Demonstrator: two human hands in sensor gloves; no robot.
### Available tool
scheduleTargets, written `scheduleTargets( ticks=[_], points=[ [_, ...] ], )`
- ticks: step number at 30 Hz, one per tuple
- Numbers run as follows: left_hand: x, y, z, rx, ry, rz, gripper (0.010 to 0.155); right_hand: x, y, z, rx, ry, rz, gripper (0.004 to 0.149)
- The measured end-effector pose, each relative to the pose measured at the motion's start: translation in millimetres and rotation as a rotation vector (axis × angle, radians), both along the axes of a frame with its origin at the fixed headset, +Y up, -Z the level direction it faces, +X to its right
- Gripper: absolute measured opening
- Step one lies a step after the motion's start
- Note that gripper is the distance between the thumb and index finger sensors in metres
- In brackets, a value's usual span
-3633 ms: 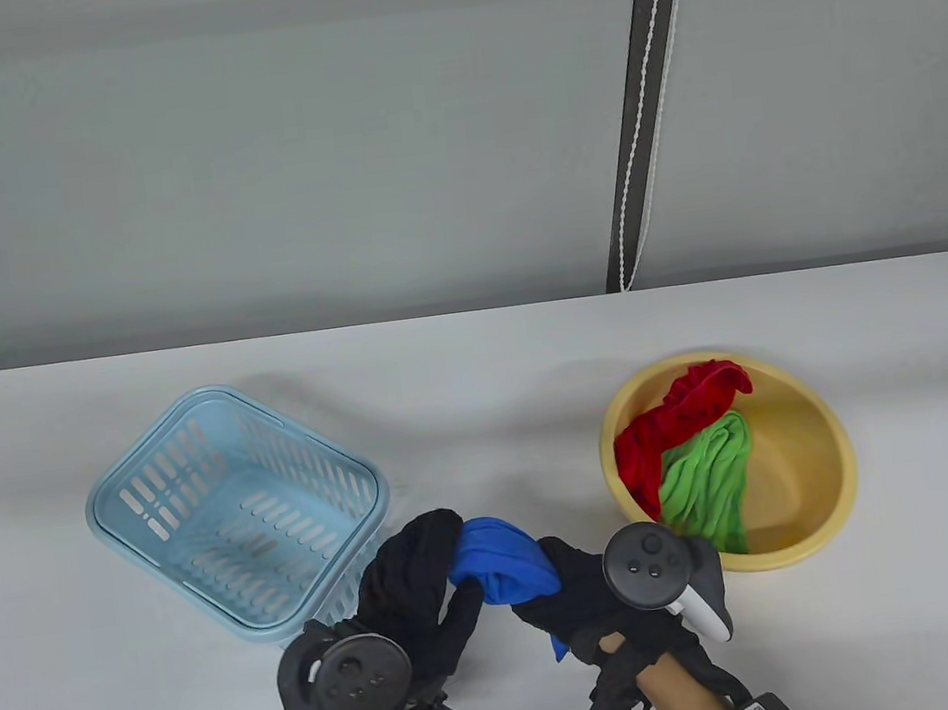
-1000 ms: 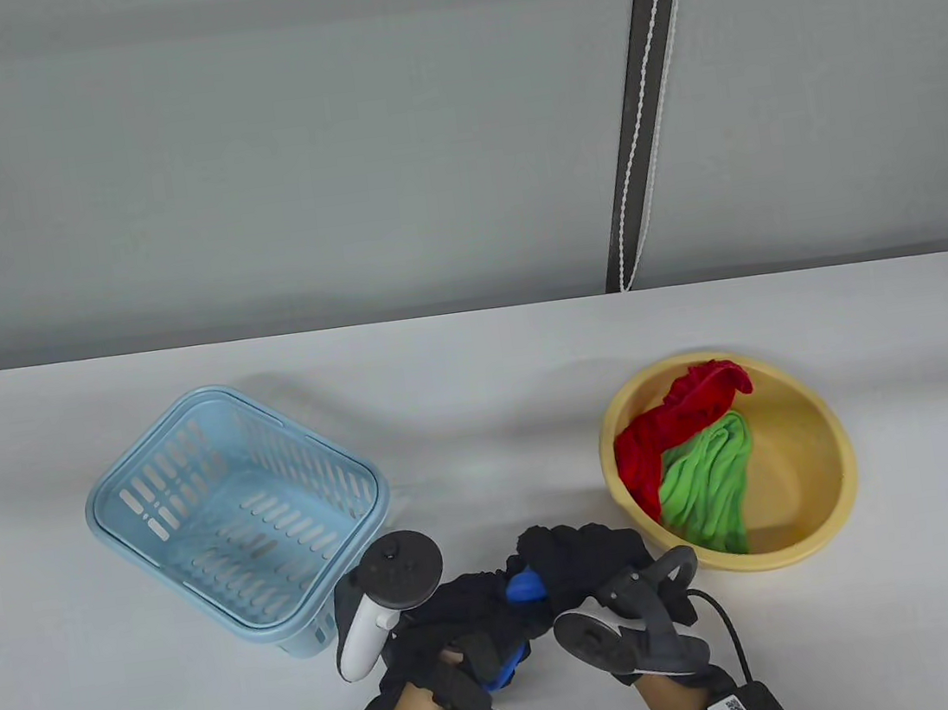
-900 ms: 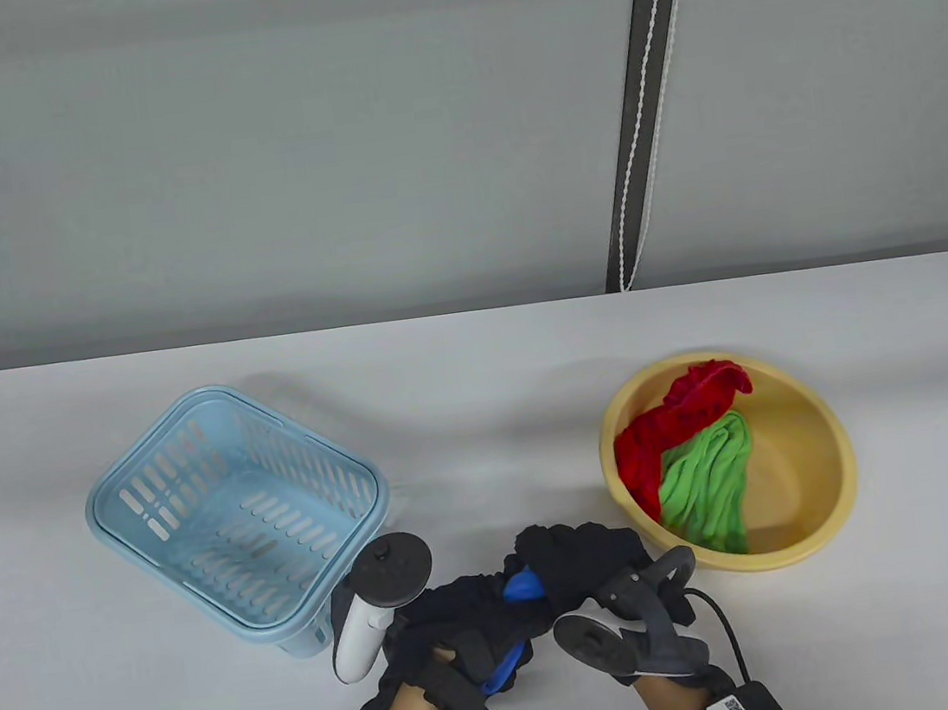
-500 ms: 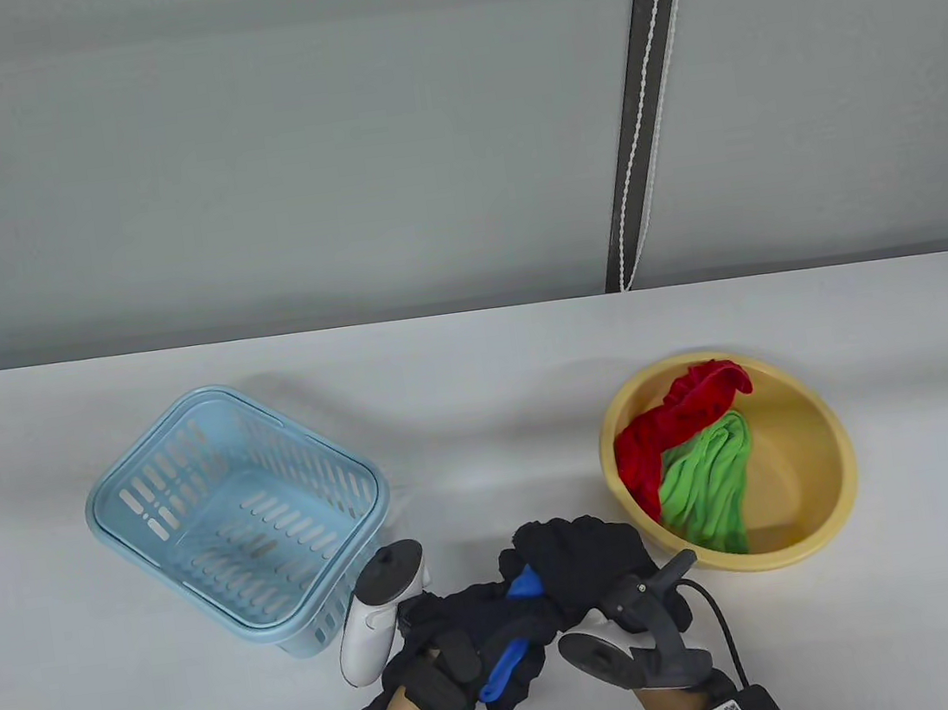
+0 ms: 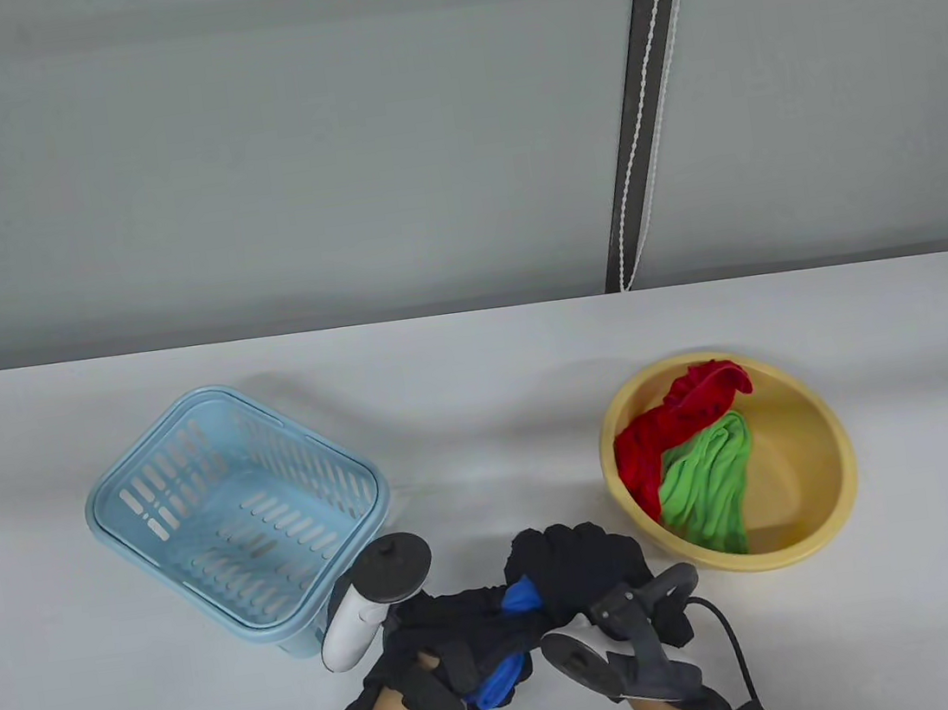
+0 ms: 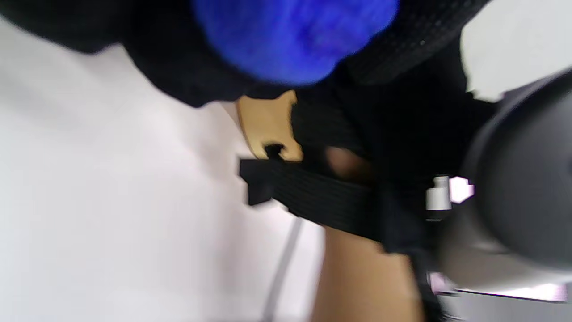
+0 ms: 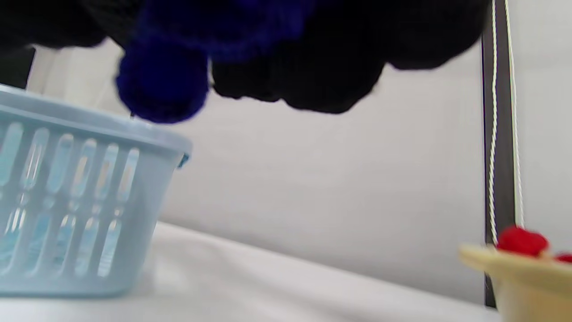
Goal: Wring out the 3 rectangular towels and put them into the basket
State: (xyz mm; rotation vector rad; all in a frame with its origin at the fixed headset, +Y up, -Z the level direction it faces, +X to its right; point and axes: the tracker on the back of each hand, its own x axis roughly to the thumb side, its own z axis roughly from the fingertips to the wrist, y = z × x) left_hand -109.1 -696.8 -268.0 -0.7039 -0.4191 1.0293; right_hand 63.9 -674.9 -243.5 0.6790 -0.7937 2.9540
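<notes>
Both gloved hands grip a twisted blue towel (image 5: 520, 598) above the table's front edge, between basket and bowl. My left hand (image 5: 454, 632) wraps its lower end, where a blue tip (image 5: 494, 689) sticks out. My right hand (image 5: 579, 566) clenches the upper end. The blue towel (image 6: 290, 40) fills the top of the left wrist view, and the blue towel (image 7: 165, 85) hangs dark in the right wrist view. A red towel (image 5: 675, 420) and a green towel (image 5: 708, 477) lie in the yellow bowl (image 5: 833, 499). The light blue basket (image 5: 140, 469) holds nothing.
The basket (image 7: 147, 143) stands close left of my hands and the bowl (image 7: 509, 268) close right. A dark strap with white cord (image 5: 638, 107) hangs on the wall behind the table.
Since 3.6 s ago both hands have rotated opposite ways, twisting the towel tight so little blue shows. Over the last second they stayed in place, the blue tip sliding slightly lower.
</notes>
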Motion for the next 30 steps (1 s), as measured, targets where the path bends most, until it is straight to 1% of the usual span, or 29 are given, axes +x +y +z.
scheduleTargets(
  ticks=[2,3,4,6,8,9,11,13,16,19,22,24,27,29,30],
  points=[
    [2,5,5,0.096,0.017,-0.122,0.060,-1,-2,0,-0.038,-0.002,0.027,0.044],
    [4,8,8,0.178,0.027,-0.210,0.064,0,-3,-1,-0.064,-0.015,0.045,0.045],
    [7,10,10,0.274,0.031,-0.286,0.067,1,-4,-2,-0.106,-0.036,0.064,0.051],
    [12,15,14,0.367,0.047,-0.413,0.070,5,-6,-4,-0.151,-0.029,0.075,0.061],
    [15,25,18,0.467,0.061,-0.493,0.072,8,-5,-4,-0.188,-0.018,0.060,0.071],
    [15,29,19,0.493,0.065,-0.516,0.072,9,-4,-4,-0.195,-0.006,0.046,0.076],
    [12,44,21,0.567,0.090,-0.574,0.072,13,2,-2,-0.202,0.026,-0.012,0.085],
    [5,58,21,0.610,0.118,-0.617,0.073,16,10,-2,-0.214,0.040,-0.063,0.092],
    [-17,82,15,0.668,0.220,-0.679,0.074,27,27,-9,-0.239,0.035,-0.154,0.096],
    [-49,102,4,0.694,0.350,-0.756,0.077,44,48,-25,-0.278,-0.030,-0.164,0.097],
    [-85,110,-10,0.662,0.470,-0.804,0.079,66,64,-49,-0.337,-0.149,-0.117,0.097],
    [-106,109,-20,0.615,0.514,-0.812,0.081,80,71,-64,-0.373,-0.213,-0.086,0.096],
    [-137,101,-37,0.476,0.553,-0.801,0.084,105,75,-88,-0.412,-0.312,-0.062,0.096],
    [-148,94,-44,0.436,0.547,-0.774,0.088,118,74,-101,-0.452,-0.360,-0.065,0.095],
    [-154,89,-48,0.389,0.542,-0.777,0.091,126,72,-110,-0.480,-0.390,-0.059,0.095]
  ],
)
